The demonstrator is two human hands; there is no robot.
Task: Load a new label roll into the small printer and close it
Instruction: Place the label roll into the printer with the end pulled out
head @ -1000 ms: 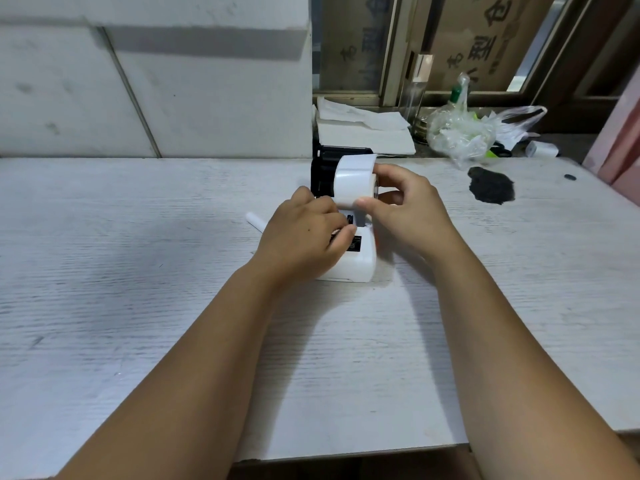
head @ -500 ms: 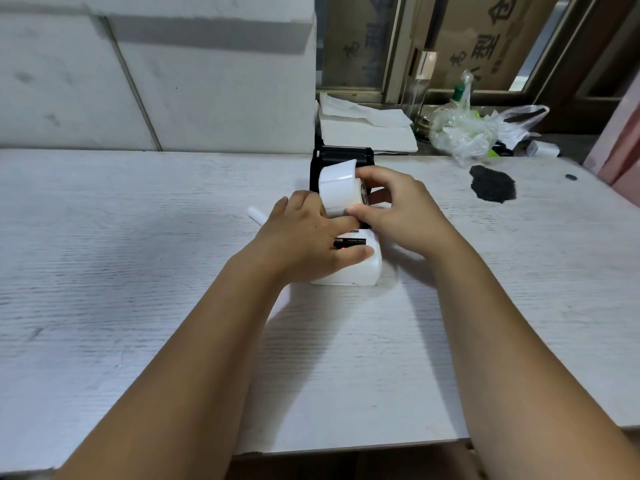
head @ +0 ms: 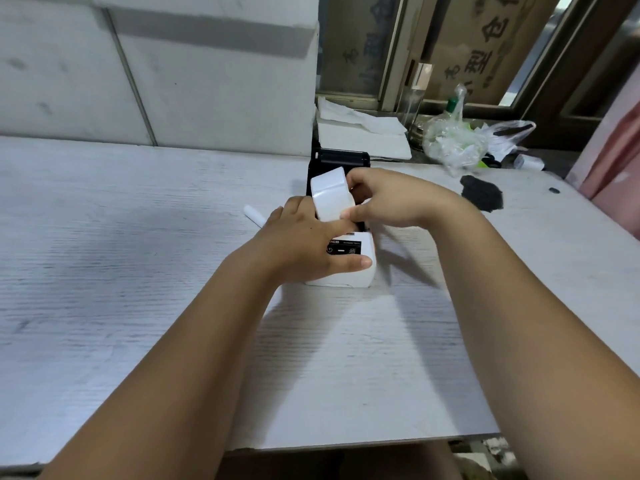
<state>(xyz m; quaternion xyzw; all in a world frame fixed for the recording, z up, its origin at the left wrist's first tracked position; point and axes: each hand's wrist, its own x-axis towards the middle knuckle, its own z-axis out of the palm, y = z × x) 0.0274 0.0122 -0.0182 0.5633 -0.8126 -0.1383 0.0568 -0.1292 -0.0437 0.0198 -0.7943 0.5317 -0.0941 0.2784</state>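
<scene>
Label roll [head: 331, 195] pinched in right hand [head: 391, 199], seemingly just above printer [head: 349, 261].

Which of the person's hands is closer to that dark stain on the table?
Right. The right hand, holding the label roll, sits just left of the dark stain; the left hand rests on the printer, farther away.

Both forearms and hands [head: 391, 199] are bare, without sleeves or jewellery.
</scene>
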